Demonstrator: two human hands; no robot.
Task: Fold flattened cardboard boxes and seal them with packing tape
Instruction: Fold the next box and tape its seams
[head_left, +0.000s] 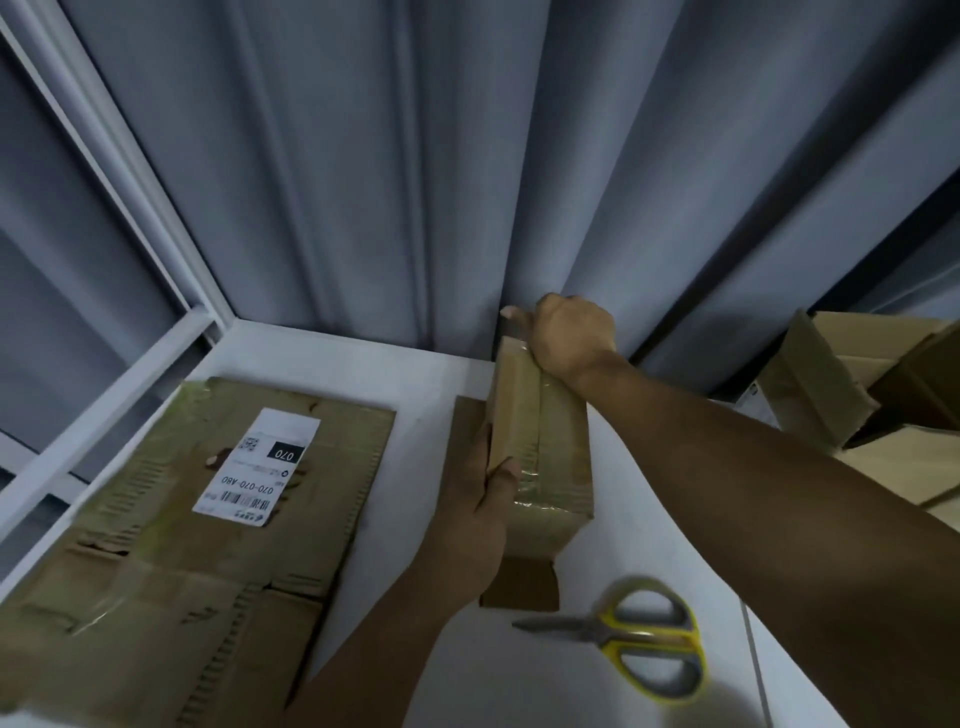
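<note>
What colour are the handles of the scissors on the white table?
Yellow with grey inner lining on the metal-bladed scissors; head view shows it best.

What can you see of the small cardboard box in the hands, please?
The small cardboard box is brown, closed, with glossy clear tape along its top seam and over the near end. It sits over a flat cardboard piece. The left hand grips its near left side; the right hand curls over its far end.
</note>
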